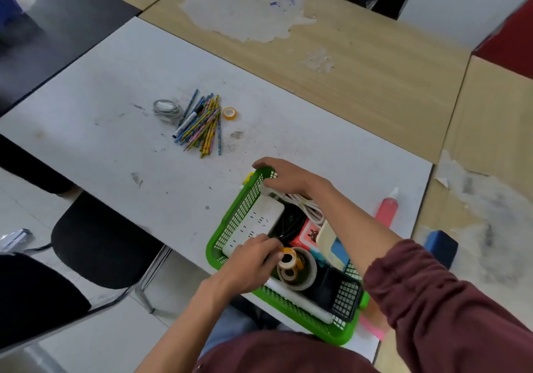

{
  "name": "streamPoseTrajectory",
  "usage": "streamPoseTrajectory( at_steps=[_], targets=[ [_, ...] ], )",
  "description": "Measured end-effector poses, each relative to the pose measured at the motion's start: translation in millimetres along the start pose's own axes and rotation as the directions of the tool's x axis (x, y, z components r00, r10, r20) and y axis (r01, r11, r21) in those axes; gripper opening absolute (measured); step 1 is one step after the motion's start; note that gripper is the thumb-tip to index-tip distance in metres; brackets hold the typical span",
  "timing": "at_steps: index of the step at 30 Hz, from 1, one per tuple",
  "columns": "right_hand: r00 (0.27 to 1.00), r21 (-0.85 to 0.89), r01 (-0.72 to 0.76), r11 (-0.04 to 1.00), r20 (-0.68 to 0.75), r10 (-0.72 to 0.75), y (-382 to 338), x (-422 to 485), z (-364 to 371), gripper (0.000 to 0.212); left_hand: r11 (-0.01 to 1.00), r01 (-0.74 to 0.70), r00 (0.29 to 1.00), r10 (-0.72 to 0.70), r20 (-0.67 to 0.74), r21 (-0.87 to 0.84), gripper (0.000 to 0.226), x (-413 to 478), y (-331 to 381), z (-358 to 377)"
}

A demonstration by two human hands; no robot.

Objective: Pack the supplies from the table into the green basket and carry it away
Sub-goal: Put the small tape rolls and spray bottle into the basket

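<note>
Grey table [115, 113], green basket [230, 224] lengthwise diagonal

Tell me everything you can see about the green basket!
The green basket is rectangular plastic, with lattice walls and a solid rim. It sits upright at the near edge of the white table. Inside are a white power strip, coiled white cable, a black mesh holder and a yellow tape roll. The right hand grips its far rim; the left hand pinches the yellow tape roll.
</note>
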State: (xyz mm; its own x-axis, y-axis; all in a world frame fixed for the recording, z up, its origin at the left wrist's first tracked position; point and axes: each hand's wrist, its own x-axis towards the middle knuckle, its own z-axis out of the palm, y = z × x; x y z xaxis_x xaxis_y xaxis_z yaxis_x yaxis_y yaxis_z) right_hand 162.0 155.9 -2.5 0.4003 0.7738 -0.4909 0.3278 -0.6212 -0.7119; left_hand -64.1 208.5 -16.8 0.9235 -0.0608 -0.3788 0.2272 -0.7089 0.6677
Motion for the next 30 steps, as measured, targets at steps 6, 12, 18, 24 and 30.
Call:
streamPoseTrajectory(
  at_steps=[6, 12, 18, 24, 30],
  targets=[
    [1.000, -0.022, 0.005, 1.000, -0.003, -0.005, 0, 1, 5, 0.050, 0.983, 0.043, 0.999, -0.039, -0.031, 0.178, 0.058, -6, 4, 12],
    [0.999, 0.018, 0.007, 1.000, -0.049, -0.006, 0, 5, 6, 0.047, 0.971, 0.150, 0.908, -0.060, -0.415, 0.187, 0.051, 3, -8, -4],
    [0.981, 0.122, 0.017, 0.992, -0.196, 0.008, -4, 16, 9, 0.036, 0.947, 0.318, 0.869, -0.307, -0.388, -0.037, 0.060, 23, -30, -32],
    [0.963, 0.089, -0.020, 0.996, -0.265, 0.044, -12, 50, 8, 0.022, 0.928, 0.314, 0.916, -0.352, -0.191, -0.202, 0.078, 28, -46, -36],
    [0.957, -0.037, -0.053, 0.998, -0.289, 0.040, -19, 115, 7, 0.024, 0.919, 0.273, 0.933, -0.324, -0.153, -0.283, 0.078, 28, -56, -42]
  ],
)
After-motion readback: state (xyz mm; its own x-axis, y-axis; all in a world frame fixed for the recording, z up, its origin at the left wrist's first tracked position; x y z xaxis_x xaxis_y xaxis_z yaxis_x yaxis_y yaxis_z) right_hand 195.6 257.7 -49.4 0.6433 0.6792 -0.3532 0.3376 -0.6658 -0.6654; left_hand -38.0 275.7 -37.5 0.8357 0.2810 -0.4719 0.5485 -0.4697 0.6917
